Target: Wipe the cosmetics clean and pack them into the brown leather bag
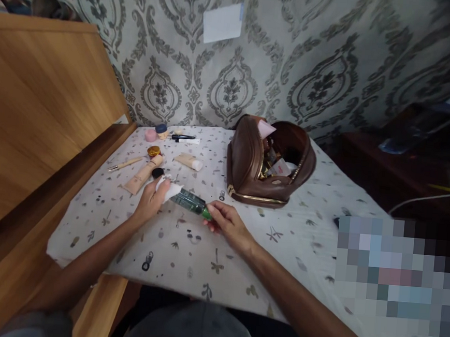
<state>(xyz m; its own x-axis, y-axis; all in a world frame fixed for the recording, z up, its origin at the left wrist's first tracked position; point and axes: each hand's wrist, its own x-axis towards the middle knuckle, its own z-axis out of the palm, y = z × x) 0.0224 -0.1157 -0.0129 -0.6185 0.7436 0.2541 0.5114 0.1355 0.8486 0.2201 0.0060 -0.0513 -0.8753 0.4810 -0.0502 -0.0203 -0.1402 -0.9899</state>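
Observation:
A dark green tube or bottle (188,199) with a bright green end is held slantwise above the table between both hands. My right hand (226,221) is closed round its green end. At the other end, my left hand (153,199) grips a white wipe or tissue (172,190) pressed against the tube. Just past the left hand lie a beige squeeze tube (143,174) and something with a dark round tip (157,172). Further back is a smaller beige tube with a white cap (189,161).
An unzipped brown cosmetic bag (245,157) with items inside stands at the back right. A gold round container (153,151), a thin brush-like stick (125,164), a pink jar (150,135) and a dark-lidded jar (161,131) sit back left. A wooden panel (46,107) borders the left.

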